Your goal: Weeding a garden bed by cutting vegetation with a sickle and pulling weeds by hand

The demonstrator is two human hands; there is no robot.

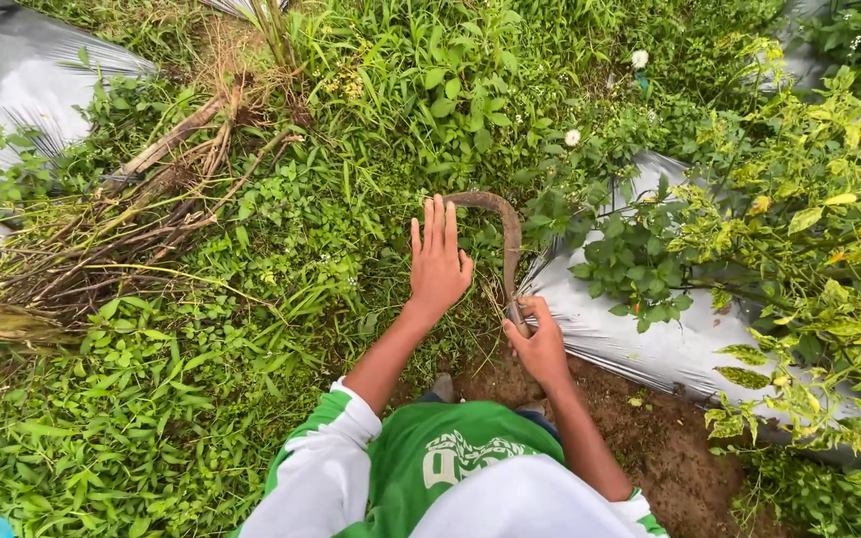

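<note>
Centre frame: right hand (540, 344) grips a curved sickle (498, 221); left hand (438, 261), fingers spread and empty, sits beside the blade, risking a cut.

Dense weeds (281, 229) left — plastic mulch (640, 349) right, bare soil (650, 438) between.

The sickle (498, 239) handle is hidden inside the right hand (540, 344) grip.

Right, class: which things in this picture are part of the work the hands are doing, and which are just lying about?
In use:
- sickle, gripped by the right hand
- left hand, spread over the weeds

Just lying about:
- silver plastic sheet
- leafy yellow-green plant
- dry stalks
- white flowers
</note>
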